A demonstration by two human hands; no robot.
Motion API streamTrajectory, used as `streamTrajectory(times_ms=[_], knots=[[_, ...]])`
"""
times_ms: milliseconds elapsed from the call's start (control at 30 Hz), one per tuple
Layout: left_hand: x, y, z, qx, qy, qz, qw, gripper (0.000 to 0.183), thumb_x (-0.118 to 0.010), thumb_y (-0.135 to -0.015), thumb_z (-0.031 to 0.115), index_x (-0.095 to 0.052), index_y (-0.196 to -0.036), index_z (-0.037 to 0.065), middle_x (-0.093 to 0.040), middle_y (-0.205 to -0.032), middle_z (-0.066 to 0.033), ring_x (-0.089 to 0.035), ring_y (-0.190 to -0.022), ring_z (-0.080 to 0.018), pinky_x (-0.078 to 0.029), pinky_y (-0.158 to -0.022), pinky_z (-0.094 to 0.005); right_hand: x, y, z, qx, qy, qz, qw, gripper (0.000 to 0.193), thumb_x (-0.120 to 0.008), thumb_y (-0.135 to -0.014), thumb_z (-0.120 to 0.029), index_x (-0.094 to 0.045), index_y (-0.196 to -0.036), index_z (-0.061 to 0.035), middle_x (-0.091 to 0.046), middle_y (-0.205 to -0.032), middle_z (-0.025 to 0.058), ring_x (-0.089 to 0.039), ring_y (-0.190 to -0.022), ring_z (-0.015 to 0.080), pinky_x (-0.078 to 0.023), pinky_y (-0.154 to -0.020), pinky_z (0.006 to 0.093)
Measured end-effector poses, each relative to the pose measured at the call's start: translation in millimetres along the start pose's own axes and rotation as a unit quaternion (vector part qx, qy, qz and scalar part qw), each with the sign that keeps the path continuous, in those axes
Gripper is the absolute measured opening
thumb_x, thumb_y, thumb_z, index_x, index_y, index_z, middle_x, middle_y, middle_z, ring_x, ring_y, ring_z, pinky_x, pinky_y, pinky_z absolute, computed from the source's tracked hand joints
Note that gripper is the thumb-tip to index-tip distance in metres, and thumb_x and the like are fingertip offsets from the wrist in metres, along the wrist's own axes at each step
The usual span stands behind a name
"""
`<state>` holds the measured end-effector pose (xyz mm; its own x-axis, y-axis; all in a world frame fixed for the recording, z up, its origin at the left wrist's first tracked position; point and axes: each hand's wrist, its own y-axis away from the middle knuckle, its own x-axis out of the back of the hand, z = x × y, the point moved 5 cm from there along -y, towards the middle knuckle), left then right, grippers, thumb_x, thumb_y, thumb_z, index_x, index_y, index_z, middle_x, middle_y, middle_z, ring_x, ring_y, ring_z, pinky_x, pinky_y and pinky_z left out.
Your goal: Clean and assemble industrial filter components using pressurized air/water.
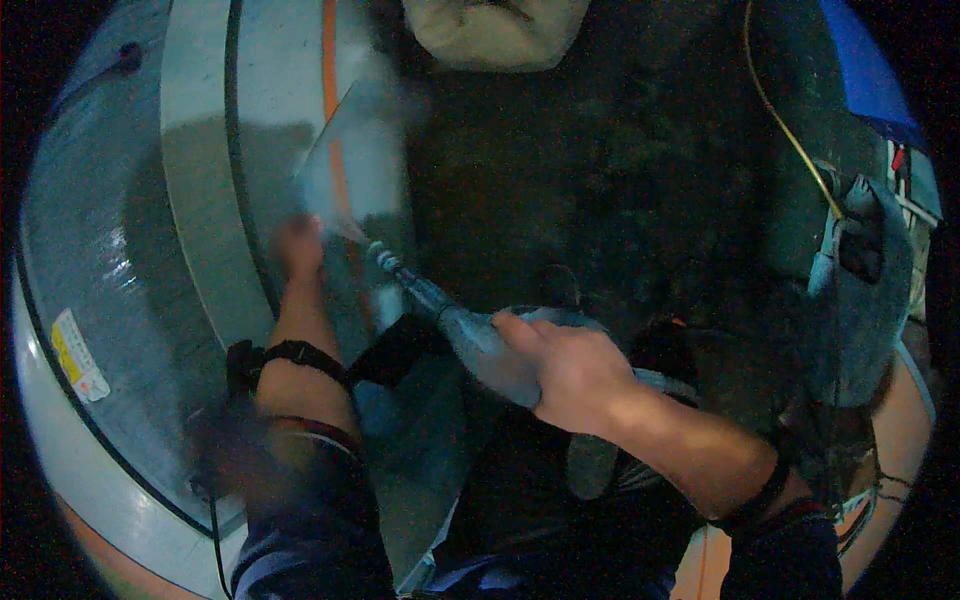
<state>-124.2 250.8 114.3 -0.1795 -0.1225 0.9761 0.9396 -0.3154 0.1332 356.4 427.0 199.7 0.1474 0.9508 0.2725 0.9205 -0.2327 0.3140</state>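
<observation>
My right hand [565,365] is wrapped around a pale blue, bottle-shaped tool [475,345]. Its neck narrows to a ringed tip that points up and left, toward my left hand [300,248]. That hand is blurred, so its fingers cannot be made out. It is beside the lower corner of a thin, pale translucent sheet [335,165], which is also smeared. Whether the hand grips the sheet cannot be told. Both lie over a light grey surface with an orange stripe [330,60].
A curved grey panel [90,230] with a yellow-and-white label [78,355] fills the left side. A beige rounded object [497,35] stands at the top. A thin yellow hose [790,120] hangs at right, above a grey object [855,290]. Dark floor [620,150] lies between.
</observation>
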Motion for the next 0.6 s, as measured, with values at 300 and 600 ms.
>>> streamTrajectory(times_ms=[300, 600], knots=[[-6.4, 16.9, 18.7, 0.108, 0.102, 0.008, 0.989, 0.030, -0.072, -0.091, 0.015, -0.065, -0.118, 0.001, -0.070, -0.107, -0.0100, -0.065, -0.094, -0.0227, -0.053, -0.085, -0.0381, 3.9, 1.2, -8.9, 0.010, 0.014, -0.015, 1.000, 0.068, -0.069, -0.076, -0.008, -0.046, -0.141, -0.0075, -0.068, -0.102, 0.0217, -0.069, -0.090, 0.0435, -0.057, -0.077, 0.0520], [-10.9, 15.2, 27.8, 0.063, 0.192, 0.040, 0.979, 0.027, -0.068, -0.093, 0.013, -0.065, -0.116, 0.001, -0.069, -0.113, -0.0130, -0.065, -0.102, -0.0240, -0.051, -0.093, -0.0385, -19.2, 3.2, 14.8, 0.010, 0.010, 0.015, 1.000, 0.063, -0.066, -0.078, -0.008, -0.048, -0.139, -0.0069, -0.068, -0.101, 0.0218, -0.070, -0.087, 0.0421, -0.057, -0.075, 0.0527]])
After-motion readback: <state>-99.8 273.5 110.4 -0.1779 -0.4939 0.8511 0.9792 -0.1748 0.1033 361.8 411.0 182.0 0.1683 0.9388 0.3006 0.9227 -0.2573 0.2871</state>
